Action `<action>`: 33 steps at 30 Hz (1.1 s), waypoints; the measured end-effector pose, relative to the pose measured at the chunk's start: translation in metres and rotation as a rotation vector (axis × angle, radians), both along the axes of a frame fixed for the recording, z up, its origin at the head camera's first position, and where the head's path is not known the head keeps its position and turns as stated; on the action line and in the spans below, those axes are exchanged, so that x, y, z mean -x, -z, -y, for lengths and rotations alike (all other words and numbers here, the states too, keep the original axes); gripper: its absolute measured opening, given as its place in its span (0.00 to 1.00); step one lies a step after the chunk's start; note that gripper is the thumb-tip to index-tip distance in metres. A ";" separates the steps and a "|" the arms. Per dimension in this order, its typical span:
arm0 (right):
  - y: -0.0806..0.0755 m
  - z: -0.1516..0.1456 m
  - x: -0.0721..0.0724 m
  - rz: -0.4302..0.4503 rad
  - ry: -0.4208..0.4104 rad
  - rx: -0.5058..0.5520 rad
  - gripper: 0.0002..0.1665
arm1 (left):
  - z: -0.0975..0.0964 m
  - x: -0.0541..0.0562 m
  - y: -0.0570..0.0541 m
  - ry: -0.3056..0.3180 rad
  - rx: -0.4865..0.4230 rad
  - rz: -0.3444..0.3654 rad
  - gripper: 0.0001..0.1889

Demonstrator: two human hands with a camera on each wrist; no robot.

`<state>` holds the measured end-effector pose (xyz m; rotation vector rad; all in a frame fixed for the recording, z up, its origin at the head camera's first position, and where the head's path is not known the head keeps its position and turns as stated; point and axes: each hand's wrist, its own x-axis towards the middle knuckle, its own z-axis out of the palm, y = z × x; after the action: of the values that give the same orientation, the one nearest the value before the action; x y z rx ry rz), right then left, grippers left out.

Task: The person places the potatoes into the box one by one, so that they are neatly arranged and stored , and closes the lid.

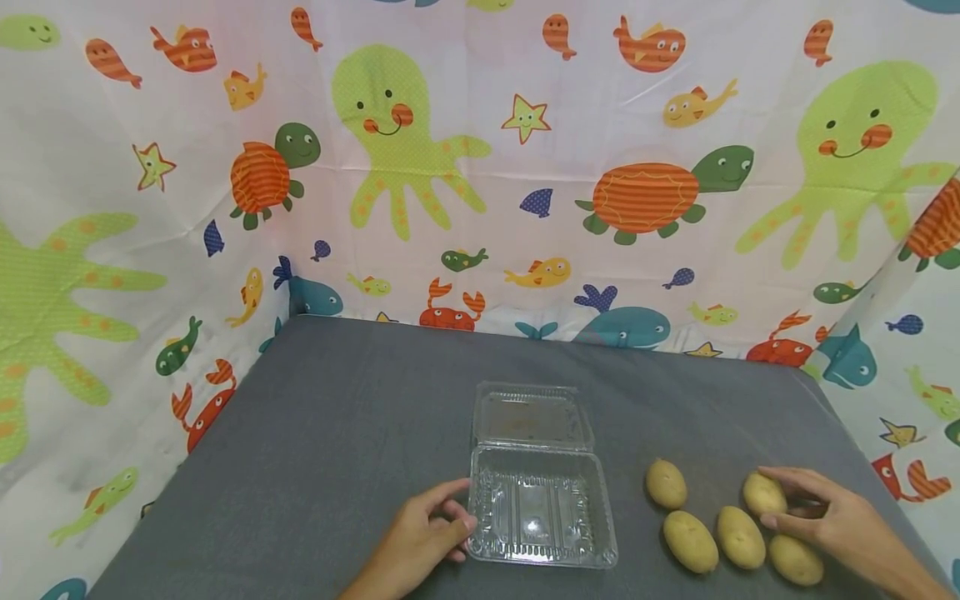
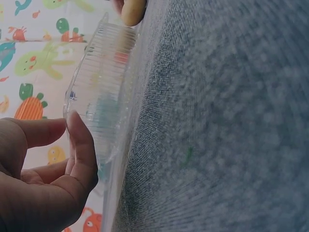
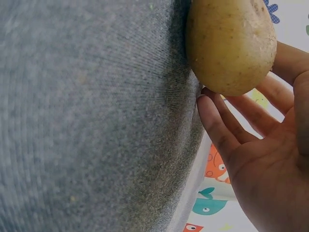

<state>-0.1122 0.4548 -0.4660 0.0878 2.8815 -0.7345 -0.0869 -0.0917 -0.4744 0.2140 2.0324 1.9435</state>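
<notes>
A clear plastic clamshell container (image 1: 604, 510) lies with its lid (image 1: 534, 417) folded back away from me. My left hand (image 1: 429, 533) pinches the container's left rim between thumb and finger, as the left wrist view shows too. On the right, my right hand (image 1: 843, 518) holds a potato (image 1: 762, 492), with the index finger over its far side and the thumb on its near side. Just below that hand lies another potato (image 1: 797, 560), which looms large in the right wrist view and hides part of the fingers there.
Three more potatoes lie between the container and my right hand: one farther back (image 1: 666, 484), one in front (image 1: 690, 542) and one in the middle (image 1: 741, 537). A grey cloth (image 1: 337, 417) covers the table. A curtain (image 1: 450, 208) printed with sea animals surrounds it.
</notes>
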 end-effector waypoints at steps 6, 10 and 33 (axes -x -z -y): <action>0.002 0.001 -0.002 -0.031 0.007 0.007 0.50 | 0.003 0.000 0.000 -0.001 -0.007 -0.015 0.33; 0.002 0.002 -0.005 -0.057 0.006 0.020 0.48 | 0.003 0.001 0.001 0.001 0.002 -0.020 0.33; -0.004 0.017 -0.010 -0.199 0.038 0.116 0.43 | 0.004 0.004 0.001 0.027 0.015 -0.042 0.33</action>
<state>-0.1020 0.4382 -0.4622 0.0576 3.0222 -0.9680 -0.0906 -0.0958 -0.4758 0.2789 2.0591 1.9222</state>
